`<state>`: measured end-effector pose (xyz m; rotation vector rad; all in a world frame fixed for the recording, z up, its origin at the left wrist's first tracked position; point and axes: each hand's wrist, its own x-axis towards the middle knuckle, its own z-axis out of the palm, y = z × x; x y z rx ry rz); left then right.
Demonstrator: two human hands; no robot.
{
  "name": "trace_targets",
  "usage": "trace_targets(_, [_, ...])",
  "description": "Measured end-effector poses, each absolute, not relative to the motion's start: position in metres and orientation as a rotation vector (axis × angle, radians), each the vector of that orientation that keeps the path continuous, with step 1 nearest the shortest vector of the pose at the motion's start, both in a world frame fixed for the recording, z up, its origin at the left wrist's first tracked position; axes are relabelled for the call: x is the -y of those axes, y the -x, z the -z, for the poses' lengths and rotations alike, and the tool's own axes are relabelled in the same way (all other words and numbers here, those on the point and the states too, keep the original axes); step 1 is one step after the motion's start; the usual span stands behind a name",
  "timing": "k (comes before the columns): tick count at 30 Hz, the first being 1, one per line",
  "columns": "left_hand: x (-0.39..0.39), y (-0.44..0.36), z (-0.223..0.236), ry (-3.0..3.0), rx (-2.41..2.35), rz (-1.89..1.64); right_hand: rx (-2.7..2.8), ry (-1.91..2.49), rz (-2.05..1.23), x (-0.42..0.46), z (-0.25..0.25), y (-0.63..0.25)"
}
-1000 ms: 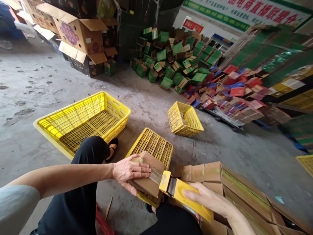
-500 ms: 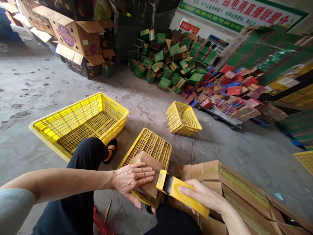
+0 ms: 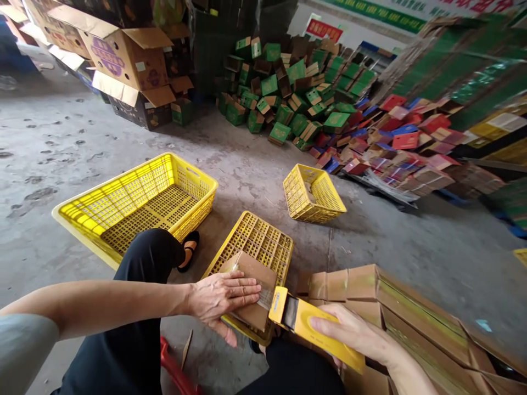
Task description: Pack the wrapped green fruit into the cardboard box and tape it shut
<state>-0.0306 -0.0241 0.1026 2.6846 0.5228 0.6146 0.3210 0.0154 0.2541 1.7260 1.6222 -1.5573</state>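
Head view, the only 1. Versus 1.0 s ago, little change: left hand (image 3: 222,296) has slid a bit across the cardboard box (image 3: 268,278) toward the tape dispenser (image 3: 303,322); camera has tipped slightly down, so less of the wall banner (image 3: 382,15) shows.

Left hand: palm down on box top, fingers extended and flat, pressing rather than grasping; thumb hangs off the near side. Right hand (image 3: 354,332): fingers wrapped round the yellow dispenser, thumb on top. Dispenser head at the box's right edge; can't tell if touching.

Box sits on a yellow crate (image 3: 263,237), apparently upturned, between the person's legs. Paler strip by the left fingertips, likely tape. 2 more yellow crates: large crate (image 3: 197,211) beyond the knee, small crate (image 3: 297,198) farther off. Brown cartons (image 3: 411,312) stacked on the right, near the right hand.

Meaning: 1 hand steadies while the other keeps the tool at the edge; judged mid-step, dispenser not yet clear of box.
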Motion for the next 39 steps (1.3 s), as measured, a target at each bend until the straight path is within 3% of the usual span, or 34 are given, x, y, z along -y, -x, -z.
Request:
trace_targets(23, [0.033,-0.003,-0.115,-2.649,-0.556,-0.479,-1.638,-1.808,1.474,-0.009,-0.250,-0.338])
trace_targets(39, [0.040,-0.017,-0.114,-2.665,-0.607,-0.491,-1.637,-1.764,1.603,-0.002,-0.244,-0.332])
